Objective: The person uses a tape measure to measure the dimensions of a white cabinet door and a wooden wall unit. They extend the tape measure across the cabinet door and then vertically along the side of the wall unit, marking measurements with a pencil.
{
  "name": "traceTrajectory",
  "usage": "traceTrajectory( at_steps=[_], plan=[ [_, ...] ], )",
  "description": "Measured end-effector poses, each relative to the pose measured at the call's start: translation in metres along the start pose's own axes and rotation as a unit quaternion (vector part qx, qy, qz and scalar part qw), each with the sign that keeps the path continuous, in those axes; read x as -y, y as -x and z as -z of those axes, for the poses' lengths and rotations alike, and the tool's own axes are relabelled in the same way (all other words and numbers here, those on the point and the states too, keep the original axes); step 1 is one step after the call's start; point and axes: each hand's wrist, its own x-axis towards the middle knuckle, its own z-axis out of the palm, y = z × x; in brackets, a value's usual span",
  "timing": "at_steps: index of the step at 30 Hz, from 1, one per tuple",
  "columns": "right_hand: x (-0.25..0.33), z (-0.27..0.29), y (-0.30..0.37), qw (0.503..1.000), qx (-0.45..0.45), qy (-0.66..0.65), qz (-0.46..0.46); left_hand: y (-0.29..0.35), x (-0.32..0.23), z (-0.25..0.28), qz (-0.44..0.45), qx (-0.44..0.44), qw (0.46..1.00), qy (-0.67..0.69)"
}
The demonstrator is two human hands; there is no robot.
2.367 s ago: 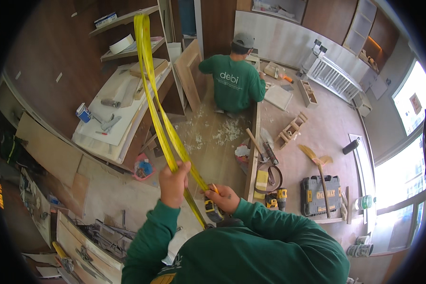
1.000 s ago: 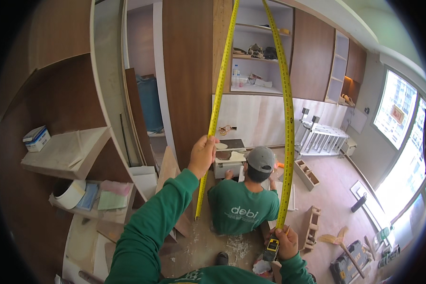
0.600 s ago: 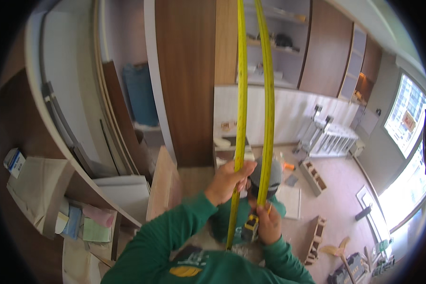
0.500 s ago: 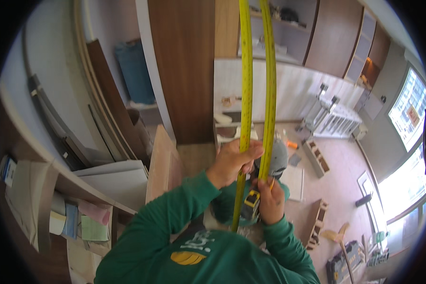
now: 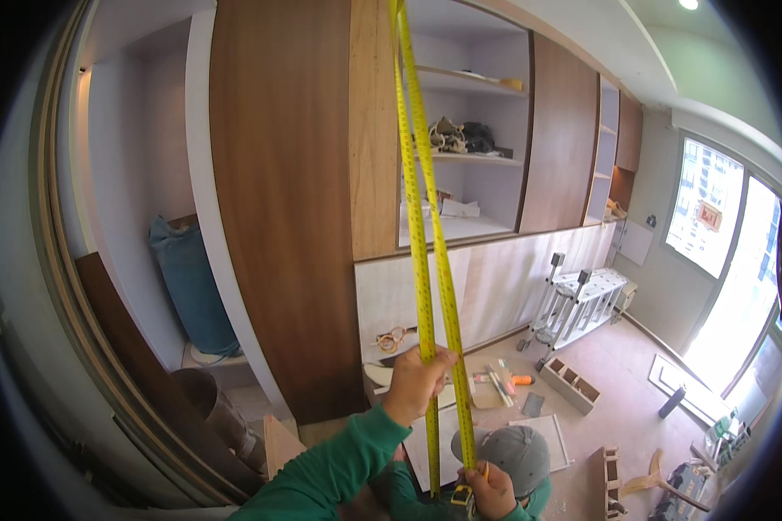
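Note:
A long yellow tape measure blade [image 5: 414, 252] rises in front of me and doubles back at the top, so two strips run down side by side. My left hand [image 5: 417, 382] is closed on the left strip, thumb and fingers pinching it. Lower and to the right, my right hand [image 5: 493, 491] is closed around the tape measure case [image 5: 462, 498], where the right strip comes down. A thin orange stick-like thing shows at its fingers; its kind is unclear. The left strip's lower end hangs below my left hand.
Close below is another person in a grey cap [image 5: 517, 451]. Brown cabinet panels [image 5: 282, 208] and open shelves [image 5: 473, 158] stand ahead. A white metal rack [image 5: 586, 300], wooden compartment boxes [image 5: 569, 385] and tools are on the floor. A blue-grey bundle [image 5: 193, 286] leans at left.
My view has tipped upward, showing more of the shelves and cabinets. Both hands now sit lower in the picture, still gripping the tape measure. The two strips now meet at the top.

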Motion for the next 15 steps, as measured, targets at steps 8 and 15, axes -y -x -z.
traceTrajectory(
  at_steps=[8,15],
  plan=[
    [-0.026,0.041,0.036,1.000,0.015,0.017,0.002,-0.126,-0.070,0.010,-0.086,0.006,0.996,-0.018],
    [-0.068,0.077,0.081,0.998,0.000,-0.013,-0.061,-0.196,-0.152,-0.014,-0.128,0.002,0.991,-0.037]
  ],
)
